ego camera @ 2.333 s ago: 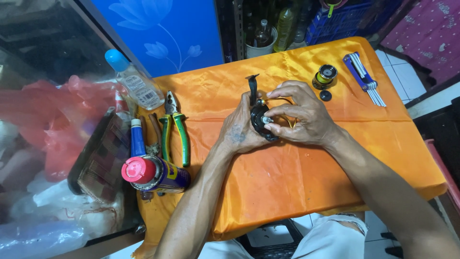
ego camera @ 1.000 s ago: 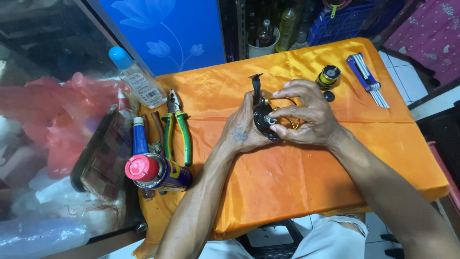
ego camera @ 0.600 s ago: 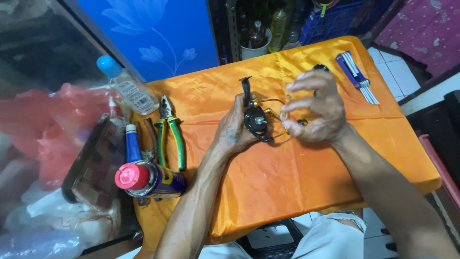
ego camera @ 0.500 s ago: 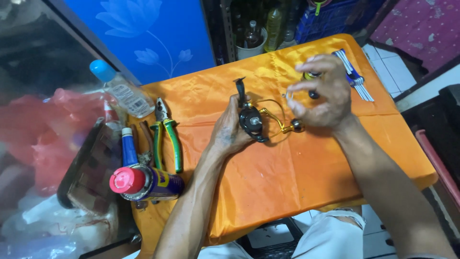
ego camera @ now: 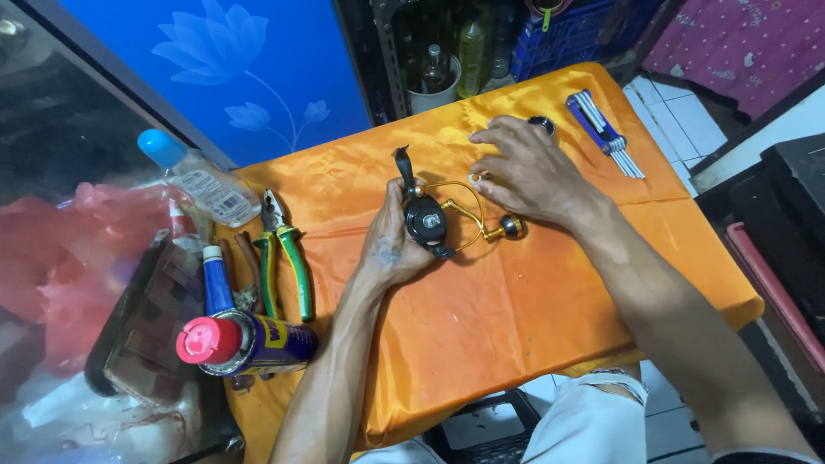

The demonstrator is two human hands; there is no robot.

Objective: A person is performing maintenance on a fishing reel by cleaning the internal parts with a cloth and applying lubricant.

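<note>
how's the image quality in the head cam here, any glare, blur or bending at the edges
Head view: light is even and soft, with a satin sheen on the orange cloth but no blown-out glare. The left hand gripping the black fishing reel and the right hand flat on the cloth are sharp. The glass case at left shows murky reflections, and the wide lens tilts lines near the edges.

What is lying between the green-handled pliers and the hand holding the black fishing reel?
Nothing: in the head view, only bare orange satin cloth lies between the green-handled pliers and the left hand holding the black fishing reel.
</note>
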